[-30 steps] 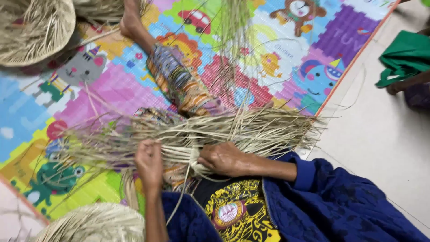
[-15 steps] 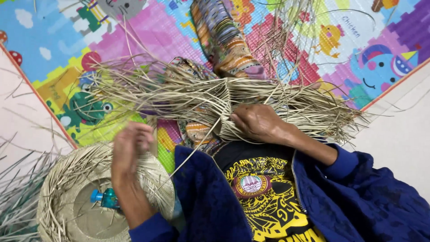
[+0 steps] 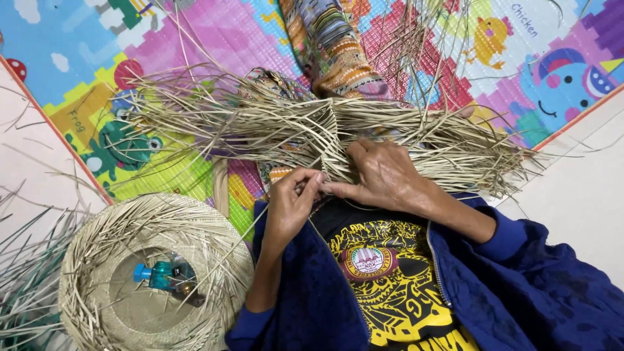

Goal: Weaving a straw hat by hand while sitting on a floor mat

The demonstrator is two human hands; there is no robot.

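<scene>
A wide piece of woven pale straw (image 3: 305, 127) with loose strands fanning left and right lies across my lap. My right hand (image 3: 383, 175) presses on its centre, fingers closed over the woven part near the lower edge. My left hand (image 3: 292, 201) sits just beside it, fingertips pinching a thin straw strand at the same edge; the two hands touch. My blue jacket sleeves and a black shirt with a yellow print fill the bottom of the view.
A round woven straw basket (image 3: 97, 240) sits at lower left with a small blue bottle (image 3: 159, 274) inside. A colourful foam play mat (image 3: 214, 39) lies under me. My leg in patterned fabric (image 3: 331, 52) stretches forward. Loose green-grey strands (image 3: 26, 273) lie at far left.
My left hand has come back from over the basket to the weaving's lower edge, beside the right hand. The view has shifted slightly; the right hand stays on the weaving.
</scene>
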